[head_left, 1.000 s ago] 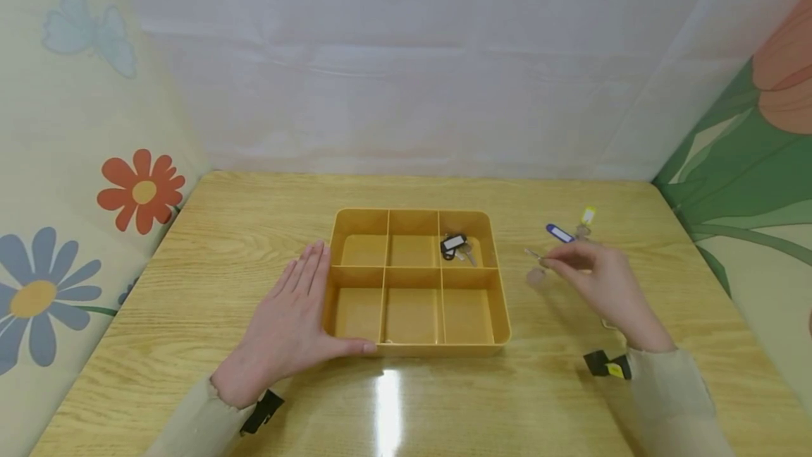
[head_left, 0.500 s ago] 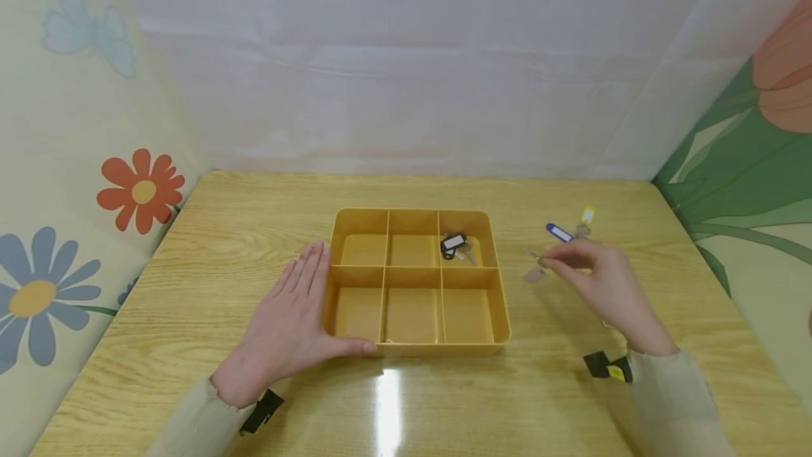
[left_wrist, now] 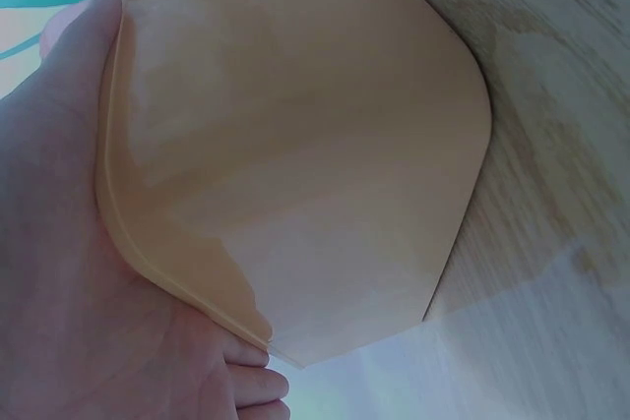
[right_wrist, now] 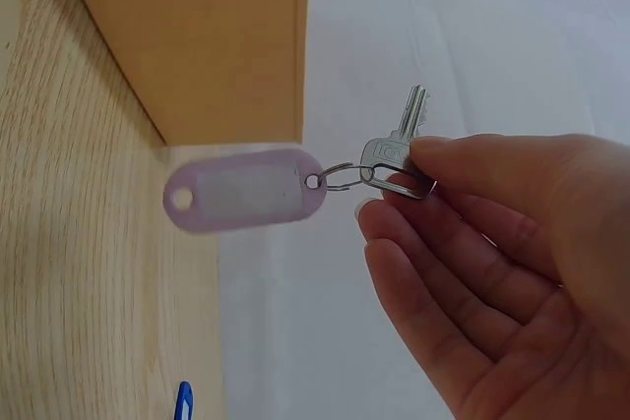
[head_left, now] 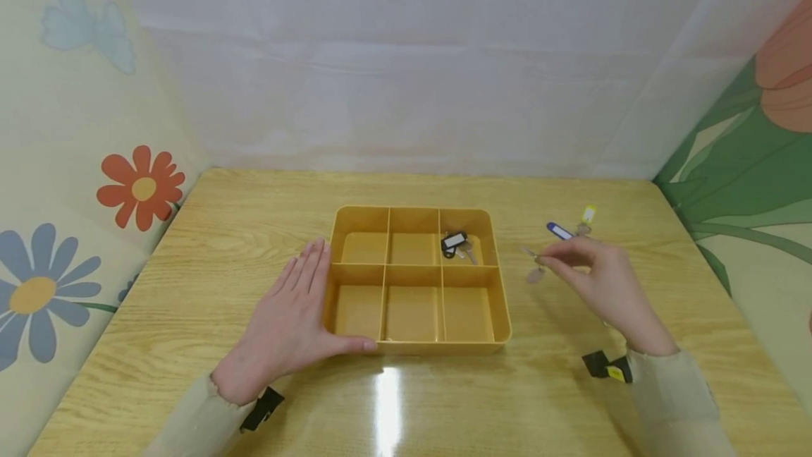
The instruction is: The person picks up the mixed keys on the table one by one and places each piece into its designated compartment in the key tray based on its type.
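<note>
My left hand (head_left: 285, 330) lies flat along the left side of a yellow six-compartment tray (head_left: 438, 348), fingers straight and thumb stretched along the front wall. In the left wrist view its palm and fingers rest on the tray's rim (left_wrist: 116, 184). To the right of the tray, my right hand (head_left: 599, 284) pinches a silver key (right_wrist: 394, 152) by its head between thumb and fingers, the blade pointing away. From the key's metal ring hangs a pale purple key tag (right_wrist: 246, 190). Keys with a black tag (head_left: 454, 240) lie in the back right compartment.
Beyond my right hand, a blue key tag (head_left: 559, 231) and a yellow key tag (head_left: 588, 214) lie on the wooden table (head_left: 254, 206). A white backdrop (head_left: 406, 90) stands behind, with flower-printed panels (head_left: 142, 189) at both sides.
The hanging purple tag swings and turns slightly below the key. Both hands and the tray stay in place; the head view shifts a little.
</note>
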### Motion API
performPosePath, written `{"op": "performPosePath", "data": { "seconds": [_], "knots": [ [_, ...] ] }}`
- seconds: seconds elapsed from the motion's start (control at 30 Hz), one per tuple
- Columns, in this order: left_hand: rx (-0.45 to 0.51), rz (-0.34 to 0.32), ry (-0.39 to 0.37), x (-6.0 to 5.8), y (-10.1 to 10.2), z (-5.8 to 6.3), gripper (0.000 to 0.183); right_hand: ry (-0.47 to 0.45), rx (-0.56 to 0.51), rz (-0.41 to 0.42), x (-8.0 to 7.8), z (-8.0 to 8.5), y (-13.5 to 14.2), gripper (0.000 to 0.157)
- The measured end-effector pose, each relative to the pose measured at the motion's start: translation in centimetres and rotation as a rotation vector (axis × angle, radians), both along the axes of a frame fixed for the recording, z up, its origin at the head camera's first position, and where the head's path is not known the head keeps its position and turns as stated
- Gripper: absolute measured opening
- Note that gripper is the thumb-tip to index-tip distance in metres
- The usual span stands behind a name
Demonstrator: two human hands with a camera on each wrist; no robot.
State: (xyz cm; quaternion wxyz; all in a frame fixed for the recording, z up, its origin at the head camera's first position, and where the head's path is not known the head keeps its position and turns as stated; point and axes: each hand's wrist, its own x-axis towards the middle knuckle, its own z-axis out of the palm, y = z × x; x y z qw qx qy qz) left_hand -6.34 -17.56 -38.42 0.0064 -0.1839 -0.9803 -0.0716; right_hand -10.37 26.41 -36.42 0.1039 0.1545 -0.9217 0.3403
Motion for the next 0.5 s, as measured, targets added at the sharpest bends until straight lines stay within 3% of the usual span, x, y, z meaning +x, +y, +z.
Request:
{"op": "performPosePath", "data": {
  "seconds": [0.5],
  "knots": [
    [-0.009, -0.006, 0.008, 0.02, 0.01, 0.07, 0.147, 0.050, -0.010, 0.053, 0.39, 0.86, -0.73, 0.011]
  ]
}}
